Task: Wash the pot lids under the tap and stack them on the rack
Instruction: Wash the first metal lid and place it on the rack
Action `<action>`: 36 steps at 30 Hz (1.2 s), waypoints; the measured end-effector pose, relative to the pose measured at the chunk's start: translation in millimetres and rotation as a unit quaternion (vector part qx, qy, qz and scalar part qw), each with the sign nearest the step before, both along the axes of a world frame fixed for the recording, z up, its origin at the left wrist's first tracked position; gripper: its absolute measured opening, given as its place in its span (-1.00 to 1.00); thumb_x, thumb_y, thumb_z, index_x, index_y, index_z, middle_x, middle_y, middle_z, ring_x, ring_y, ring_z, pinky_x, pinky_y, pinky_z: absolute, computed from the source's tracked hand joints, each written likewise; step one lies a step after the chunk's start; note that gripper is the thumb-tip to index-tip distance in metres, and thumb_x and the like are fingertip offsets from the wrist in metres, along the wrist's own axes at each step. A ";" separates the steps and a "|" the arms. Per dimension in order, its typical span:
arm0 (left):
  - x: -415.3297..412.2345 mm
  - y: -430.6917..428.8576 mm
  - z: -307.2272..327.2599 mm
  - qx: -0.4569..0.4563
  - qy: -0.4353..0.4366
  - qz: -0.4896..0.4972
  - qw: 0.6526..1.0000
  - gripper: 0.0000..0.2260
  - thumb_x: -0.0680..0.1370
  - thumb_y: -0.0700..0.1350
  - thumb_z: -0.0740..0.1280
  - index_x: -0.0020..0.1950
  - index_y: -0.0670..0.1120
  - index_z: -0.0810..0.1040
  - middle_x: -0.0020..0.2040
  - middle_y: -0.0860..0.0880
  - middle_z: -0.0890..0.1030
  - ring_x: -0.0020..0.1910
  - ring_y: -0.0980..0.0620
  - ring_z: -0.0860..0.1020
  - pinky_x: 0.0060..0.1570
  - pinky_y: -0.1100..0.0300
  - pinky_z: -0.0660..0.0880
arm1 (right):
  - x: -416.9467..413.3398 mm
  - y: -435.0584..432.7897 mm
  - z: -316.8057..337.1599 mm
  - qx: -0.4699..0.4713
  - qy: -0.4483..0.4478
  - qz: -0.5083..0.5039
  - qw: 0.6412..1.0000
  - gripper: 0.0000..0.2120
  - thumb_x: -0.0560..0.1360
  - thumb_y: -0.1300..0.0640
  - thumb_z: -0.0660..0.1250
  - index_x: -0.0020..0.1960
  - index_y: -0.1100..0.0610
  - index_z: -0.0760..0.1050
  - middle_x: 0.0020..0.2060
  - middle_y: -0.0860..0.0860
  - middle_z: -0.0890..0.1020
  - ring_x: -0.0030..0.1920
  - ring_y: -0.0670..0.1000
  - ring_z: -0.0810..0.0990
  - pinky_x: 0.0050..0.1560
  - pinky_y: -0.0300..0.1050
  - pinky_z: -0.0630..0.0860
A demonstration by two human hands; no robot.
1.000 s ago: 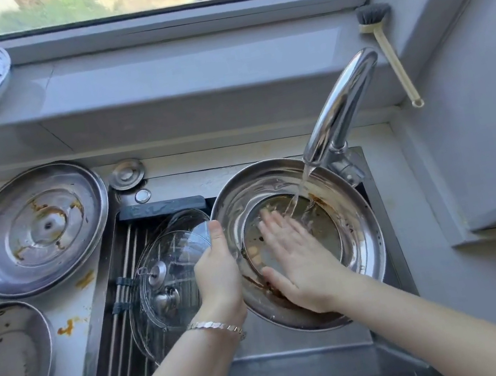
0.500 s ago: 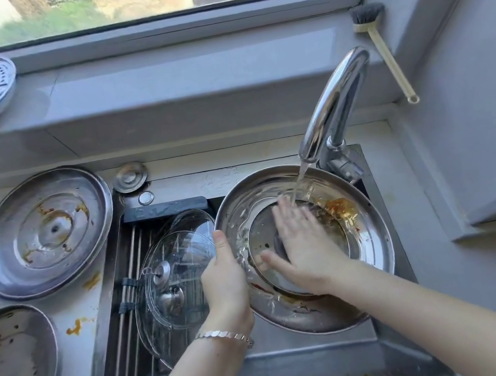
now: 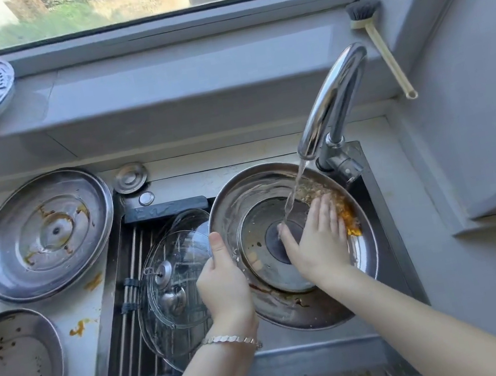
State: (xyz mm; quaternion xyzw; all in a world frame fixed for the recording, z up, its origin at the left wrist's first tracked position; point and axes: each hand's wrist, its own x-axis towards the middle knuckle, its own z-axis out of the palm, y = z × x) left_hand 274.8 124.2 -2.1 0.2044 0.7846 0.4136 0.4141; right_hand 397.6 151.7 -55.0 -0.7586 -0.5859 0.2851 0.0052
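one steel lid (image 3: 297,308) tilts under the tap (image 3: 332,103) over the sink (image 3: 388,222); left hand (image 3: 224,286) grips its rim; right hand (image 3: 317,242) pressed flat, fingers spread; two glass lids (image 3: 174,287) on the rack (image 3: 128,308); two dirty lids (image 3: 44,235) on the counter (image 3: 455,283).

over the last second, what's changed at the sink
The right hand slid from the steel lid's near left side across to the orange grime at its far right rim. The left hand still grips the left rim; the tap still runs.

Greasy steel lid (image 3: 294,305) tilted under running tap (image 3: 332,103), glass lids (image 3: 174,287) racked.
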 end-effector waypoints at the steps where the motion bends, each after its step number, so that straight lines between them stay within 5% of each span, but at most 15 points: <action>1: 2.1 -1.0 1.0 0.001 0.012 -0.009 1.000 -0.41 0.55 0.24 0.08 -0.23 -0.28 0.50 -0.34 -0.10 0.48 -0.31 -0.04 0.43 -0.16 0.07 0.42 | -3.0 -3.2 -1.6 -0.015 0.002 -0.019 1.000 -0.17 0.54 -0.29 -0.10 0.48 0.27 -0.36 0.49 0.18 -0.31 0.49 0.10 -0.33 0.44 -0.02 -0.32; 4: 8.9 -7.9 -1.3 -0.003 0.017 -0.031 0.999 -0.49 0.57 0.21 0.06 -0.33 -0.18 0.39 -0.39 -0.08 0.43 -0.33 -0.05 0.38 -0.29 0.11 0.32 | -6.0 3.6 -2.1 0.001 -0.014 -0.037 0.999 -0.17 0.53 -0.30 -0.13 0.48 0.29 -0.32 0.49 0.20 -0.27 0.49 0.13 -0.32 0.45 0.07 -0.32; 8: 16.8 -10.4 -5.6 -0.016 -0.031 -0.044 0.998 -0.51 0.57 0.20 0.10 -0.36 -0.11 0.49 -0.36 0.00 0.53 -0.29 0.01 0.49 -0.14 0.10 0.45 | -23.9 12.5 4.0 0.106 0.012 0.131 0.986 -0.14 0.41 -0.34 -0.33 0.52 0.20 -0.21 0.50 0.14 -0.24 0.50 0.08 -0.29 0.41 -0.02 -0.40; 14: 3.3 3.8 -6.8 0.013 -0.069 -0.003 0.998 -0.61 0.57 0.16 0.14 -0.34 -0.02 0.50 -0.33 0.08 0.56 -0.28 0.17 0.52 -0.20 0.22 0.43 | -26.7 -18.8 0.7 0.163 0.152 0.444 0.868 -0.40 0.55 -0.10 -0.13 0.51 0.12 -0.12 0.46 -0.07 -0.13 0.49 -0.11 -0.15 0.45 -0.16 -0.30; 18: 1.7 7.8 -1.3 0.022 -0.038 -0.019 0.999 -0.60 0.57 0.15 0.15 -0.40 -0.01 0.43 -0.39 0.09 0.47 -0.34 0.16 0.43 -0.28 0.31 0.39 | -20.7 -6.0 -0.1 0.237 0.086 0.379 0.890 -0.38 0.54 -0.21 -0.09 0.51 0.08 0.08 0.50 -0.01 0.11 0.50 0.01 -0.03 0.44 0.01 -0.16; 21: -1.4 13.8 -3.7 0.044 0.003 -0.043 0.998 -0.55 0.58 0.16 0.11 -0.41 -0.06 0.41 -0.40 0.04 0.45 -0.38 0.11 0.39 -0.39 0.45 0.32 | -27.6 7.7 8.4 0.214 0.090 0.268 0.935 -0.34 0.52 -0.21 -0.15 0.53 0.10 -0.04 0.52 -0.01 -0.05 0.48 -0.09 -0.22 0.48 0.02 -0.26; 25: 0.2 13.1 -3.0 0.049 0.009 -0.071 0.996 -0.56 0.56 0.20 0.08 -0.22 -0.14 0.44 -0.30 -0.09 0.44 -0.25 0.01 0.40 -0.39 0.29 0.30 | -29.7 31.0 20.1 0.183 0.038 0.146 0.971 -0.37 0.58 -0.14 -0.12 0.53 0.16 -0.15 0.53 0.04 -0.15 0.51 0.01 -0.26 0.43 -0.05 -0.38; 28: -0.9 20.0 1.8 0.065 -0.048 -0.053 0.995 -0.58 0.57 0.15 0.14 -0.36 -0.06 0.48 -0.36 0.05 0.52 -0.30 0.08 0.50 -0.29 0.38 0.43 | -36.8 15.9 16.3 0.250 0.082 0.319 0.910 -0.42 0.56 -0.07 -0.08 0.48 0.22 0.14 0.49 0.15 0.17 0.50 0.16 0.07 0.47 0.05 -0.11; 30: -9.2 25.8 -4.5 0.065 -0.071 -0.045 0.994 -0.60 0.54 0.20 0.17 -0.29 -0.05 0.55 -0.28 0.02 0.62 -0.16 0.03 0.61 -0.03 0.23 0.54 | -32.3 -2.5 12.2 0.244 0.112 0.441 0.856 -0.48 0.61 -0.03 -0.09 0.44 0.24 0.24 0.42 0.14 0.33 0.46 0.15 0.20 0.45 0.00 -0.06; 34: -26.3 27.8 -12.8 0.065 -0.068 -0.042 0.995 -0.13 0.18 0.56 0.19 -0.12 -0.26 0.59 -0.15 -0.27 0.65 -0.10 -0.22 0.63 0.10 -0.18 0.51 | 11.8 -18.3 10.5 0.176 0.128 0.555 0.803 -0.55 0.60 0.04 -0.04 0.45 0.12 0.27 0.45 -0.01 0.28 0.50 0.00 0.01 0.51 -0.05 -0.16; 36: -30.3 28.0 -12.8 0.069 -0.038 -0.050 0.996 -0.23 0.22 0.54 0.17 -0.13 -0.18 0.57 -0.20 -0.25 0.60 -0.18 -0.17 0.60 0.07 -0.14 0.53 | 31.2 -23.5 10.0 0.168 0.106 0.569 0.798 -0.56 0.62 0.01 -0.09 0.43 0.07 0.31 0.44 -0.06 0.31 0.50 -0.02 0.02 0.50 0.02 -0.13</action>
